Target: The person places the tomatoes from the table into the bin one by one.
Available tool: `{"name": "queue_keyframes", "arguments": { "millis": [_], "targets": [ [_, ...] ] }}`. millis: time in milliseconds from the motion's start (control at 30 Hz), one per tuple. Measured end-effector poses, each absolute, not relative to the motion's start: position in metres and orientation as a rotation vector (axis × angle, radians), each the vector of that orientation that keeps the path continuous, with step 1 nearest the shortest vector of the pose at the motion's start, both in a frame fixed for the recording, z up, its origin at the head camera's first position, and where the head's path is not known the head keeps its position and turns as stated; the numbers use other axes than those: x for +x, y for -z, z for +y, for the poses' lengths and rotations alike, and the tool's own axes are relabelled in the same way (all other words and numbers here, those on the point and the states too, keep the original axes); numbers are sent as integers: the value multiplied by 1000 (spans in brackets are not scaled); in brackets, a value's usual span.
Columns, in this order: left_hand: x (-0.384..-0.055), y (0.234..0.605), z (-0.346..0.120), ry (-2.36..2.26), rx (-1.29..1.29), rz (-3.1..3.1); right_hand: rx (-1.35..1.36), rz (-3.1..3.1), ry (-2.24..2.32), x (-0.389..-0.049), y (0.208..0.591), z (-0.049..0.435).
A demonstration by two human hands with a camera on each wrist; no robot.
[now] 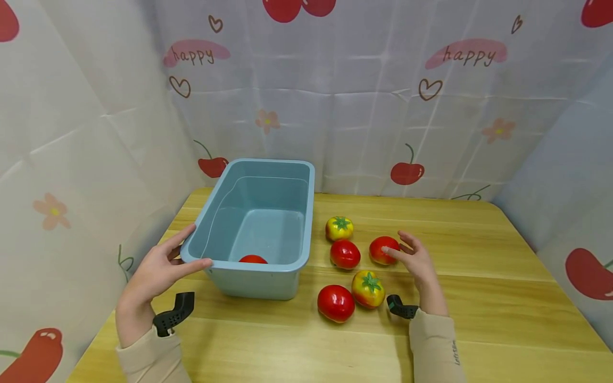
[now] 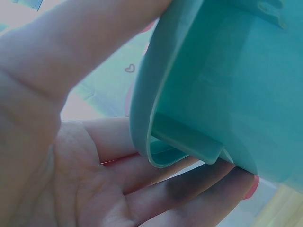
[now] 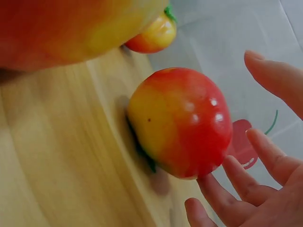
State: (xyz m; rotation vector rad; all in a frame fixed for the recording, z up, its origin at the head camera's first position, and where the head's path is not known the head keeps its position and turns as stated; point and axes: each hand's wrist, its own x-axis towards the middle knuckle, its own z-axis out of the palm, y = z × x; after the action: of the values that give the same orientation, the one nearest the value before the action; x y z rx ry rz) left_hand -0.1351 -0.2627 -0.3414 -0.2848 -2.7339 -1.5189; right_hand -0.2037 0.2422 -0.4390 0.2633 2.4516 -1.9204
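My left hand (image 1: 155,271) holds the near left corner of a light blue plastic bin (image 1: 308,213), thumb along the near rim and fingers on the outer left side. In the left wrist view the fingers (image 2: 189,189) reach under the bin's lipped rim. My right hand (image 1: 415,260), fingers spread, is at a shiny red tomato (image 1: 381,250) on the table. In the right wrist view this tomato (image 3: 182,123) shows a yellow-orange side and green leaves underneath, with fingertips right at its edge. A red tomato (image 1: 253,259) lies inside the bin, partly hidden by the near wall.
Left of the right hand lie a yellow tomato (image 1: 339,228), a red one (image 1: 345,254), a yellow-red one with green leaves (image 1: 368,289) and another red one (image 1: 336,304). The wooden table (image 1: 479,319) meets a printed curtain (image 1: 364,133) behind and at the sides.
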Motion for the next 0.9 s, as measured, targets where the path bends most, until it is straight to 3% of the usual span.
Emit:
{"name": "queue_keyframes", "arguments": {
  "millis": [900],
  "targets": [
    [-134,340,-262,1530,-268,-2744,338,2427,1813,-208,446,238]
  ]
}}
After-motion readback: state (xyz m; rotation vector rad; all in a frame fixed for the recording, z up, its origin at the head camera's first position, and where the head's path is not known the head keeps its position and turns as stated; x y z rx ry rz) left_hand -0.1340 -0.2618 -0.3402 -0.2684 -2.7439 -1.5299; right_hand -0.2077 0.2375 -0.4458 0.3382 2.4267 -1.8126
